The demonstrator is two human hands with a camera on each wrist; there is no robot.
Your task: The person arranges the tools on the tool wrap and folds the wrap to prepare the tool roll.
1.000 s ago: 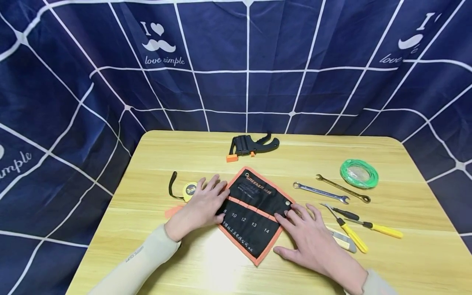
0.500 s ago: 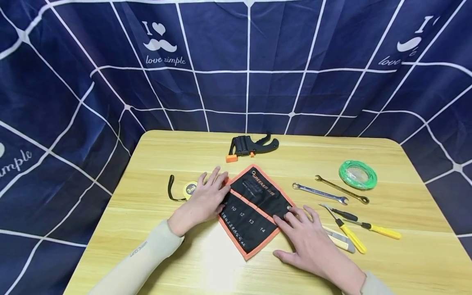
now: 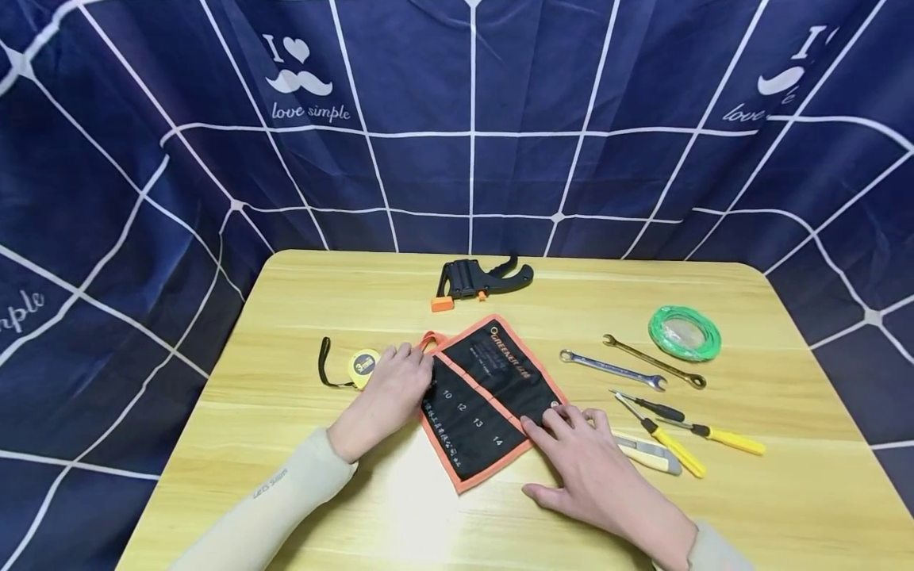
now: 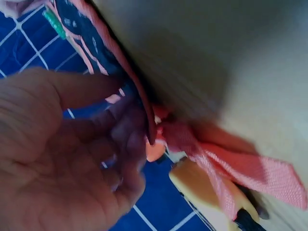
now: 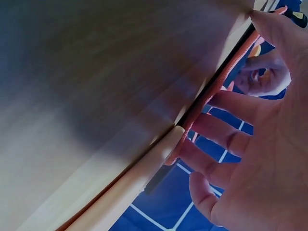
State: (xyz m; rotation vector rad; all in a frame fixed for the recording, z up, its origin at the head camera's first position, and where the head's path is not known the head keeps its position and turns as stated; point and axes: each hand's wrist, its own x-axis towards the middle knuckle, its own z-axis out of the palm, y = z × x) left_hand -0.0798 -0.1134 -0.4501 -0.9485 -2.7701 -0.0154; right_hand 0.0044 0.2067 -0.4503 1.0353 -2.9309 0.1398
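A black tool pouch (image 3: pixel 477 396) with orange trim and numbered pockets lies askew on the table. My left hand (image 3: pixel 396 385) is at its left corner, fingers curled in; in the left wrist view, the thumb and bent fingers (image 4: pixel 127 127) pinch the fabric by the orange border. An orange strap (image 4: pixel 250 168) trails from that corner. My right hand (image 3: pixel 589 468) is spread, fingertips resting on the pouch's right edge, thumb out to the side. Left of the left hand sits a yellow tape measure (image 3: pixel 362 363) with a black wrist cord.
A black clamp (image 3: pixel 481 279) lies behind the pouch. To the right are two wrenches (image 3: pixel 612 369), a coil of green wire (image 3: pixel 684 333), a dark-handled tool (image 3: pixel 660 409), yellow-handled screwdrivers (image 3: pixel 735 440) and a utility knife (image 3: pixel 646 454) beside the right hand.
The pouch has turned slightly and shifted left. My left fingers have gone from spread to curled at its corner, and the orange strap now shows beyond them. The right hand stays at the edge.
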